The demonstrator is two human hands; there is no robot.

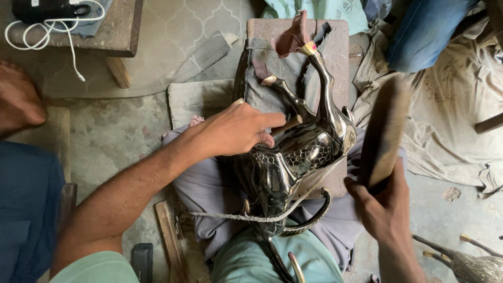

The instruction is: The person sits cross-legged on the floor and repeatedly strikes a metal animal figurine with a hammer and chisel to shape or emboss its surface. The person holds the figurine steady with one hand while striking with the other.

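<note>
Seen from above, a person sits with a shiny metal animal figurine (pixel 301 152) — dark, polished, with engraved net-like patterns on its body — lying on its side across their lap and a padded block (pixel 335 52). The figurine's slender legs, tipped with brass-coloured hooves, stretch up toward the top of the view, and its curved horns reach down over the person's teal clothing. The left hand (pixel 238 131) lies on the figurine's body, fingers curled around a short wooden-handled tool (pixel 288 124) whose end pokes out past the fingertips and touches the metal. The right hand (pixel 385 204), at the lower right, is closed tightly around the lower end of a flat wooden mallet (pixel 385 131), which stands raised just beside the figurine and appears blurred. A rough cord (pixel 251 216) crosses the figurine near the lap. Grey cloth (pixel 277 73) pads the block under the legs, with a pinkish rag (pixel 293 36) near the top hoof. At the upper left a low wooden bench (pixel 112 36) carries a white cable (pixel 57 26) and a dark device. Another person's bare foot (pixel 18 99) shows at the left edge, and a blue-trousered leg (pixel 424 29) at the upper right. A second metal figurine (pixel 471 264) lies on the floor in the lower right corner.
</note>
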